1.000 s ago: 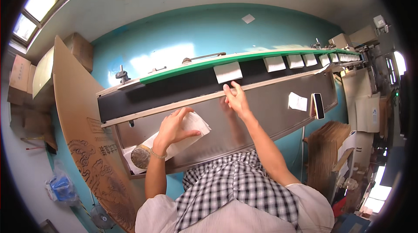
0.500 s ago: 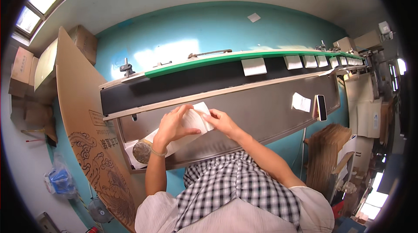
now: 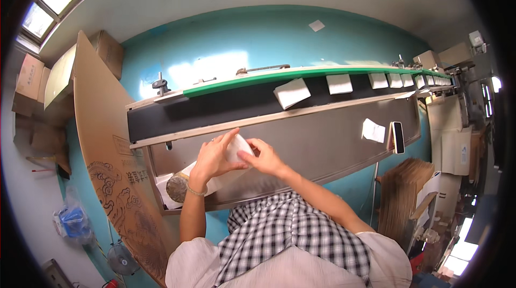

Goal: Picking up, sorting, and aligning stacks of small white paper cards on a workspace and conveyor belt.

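Note:
My left hand (image 3: 215,159) is curved round a white stack of folded tissues (image 3: 235,147), its thumb along the near side. My right hand (image 3: 266,160) pinches the right end of the same stack. Below my left wrist lies a thick cylinder with a mottled brown round end (image 3: 176,187), white sheets around it. Beyond my hands, a tilted white tissue stack (image 3: 292,93) rests on the black conveyor belt (image 3: 215,106). Several more stacks stand farther right along the belt, the nearest being a squared one (image 3: 338,84).
A green rail (image 3: 242,83) runs along the belt's far side. On the brown metal table (image 3: 317,126), a crumpled white paper (image 3: 373,131) lies beside a phone (image 3: 398,137). A tall cardboard sheet (image 3: 102,126) stands at left; stacked cardboard (image 3: 403,191) is at right.
A tilted tissue stack now lies on the belt where none was before. The other stacks have shifted right. My right hand has drawn slightly left, its fingers now more curled on the white stack.

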The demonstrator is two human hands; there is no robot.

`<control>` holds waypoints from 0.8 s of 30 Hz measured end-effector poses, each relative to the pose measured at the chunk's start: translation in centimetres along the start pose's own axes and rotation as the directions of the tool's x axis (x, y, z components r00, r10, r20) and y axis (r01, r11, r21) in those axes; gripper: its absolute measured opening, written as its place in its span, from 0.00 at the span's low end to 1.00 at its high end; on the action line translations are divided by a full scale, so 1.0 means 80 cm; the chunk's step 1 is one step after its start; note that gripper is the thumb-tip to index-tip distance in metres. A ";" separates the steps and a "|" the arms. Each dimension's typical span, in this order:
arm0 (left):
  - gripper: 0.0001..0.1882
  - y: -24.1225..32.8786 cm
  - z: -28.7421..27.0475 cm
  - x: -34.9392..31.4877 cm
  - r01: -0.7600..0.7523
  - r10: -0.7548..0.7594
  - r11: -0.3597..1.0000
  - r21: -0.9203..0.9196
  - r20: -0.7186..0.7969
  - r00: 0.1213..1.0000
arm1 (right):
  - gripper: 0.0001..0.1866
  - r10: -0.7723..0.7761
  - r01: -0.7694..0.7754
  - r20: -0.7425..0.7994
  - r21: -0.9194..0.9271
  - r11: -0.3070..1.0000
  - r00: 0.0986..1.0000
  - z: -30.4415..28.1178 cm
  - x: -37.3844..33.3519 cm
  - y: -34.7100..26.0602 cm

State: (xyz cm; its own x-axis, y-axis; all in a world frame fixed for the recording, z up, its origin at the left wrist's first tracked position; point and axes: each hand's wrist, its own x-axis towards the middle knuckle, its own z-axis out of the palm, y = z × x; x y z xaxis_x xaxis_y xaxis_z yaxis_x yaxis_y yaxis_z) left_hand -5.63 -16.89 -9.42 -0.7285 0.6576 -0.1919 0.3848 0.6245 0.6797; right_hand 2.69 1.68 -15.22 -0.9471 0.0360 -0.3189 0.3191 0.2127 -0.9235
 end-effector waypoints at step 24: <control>0.55 -0.002 0.002 -0.008 0.005 -0.005 1.000 0.004 -0.018 1.000 | 0.24 0.022 -0.024 0.036 0.077 0.997 0.999 -0.015 0.015 -0.010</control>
State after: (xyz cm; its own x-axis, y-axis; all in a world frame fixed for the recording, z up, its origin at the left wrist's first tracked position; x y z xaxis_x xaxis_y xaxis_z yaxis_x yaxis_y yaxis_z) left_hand -5.13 -17.35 -9.56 -0.7402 0.6471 -0.1827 0.3831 0.6293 0.6762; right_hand 1.23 2.70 -14.63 -0.9381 0.0059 -0.3462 0.3438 0.1356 -0.9292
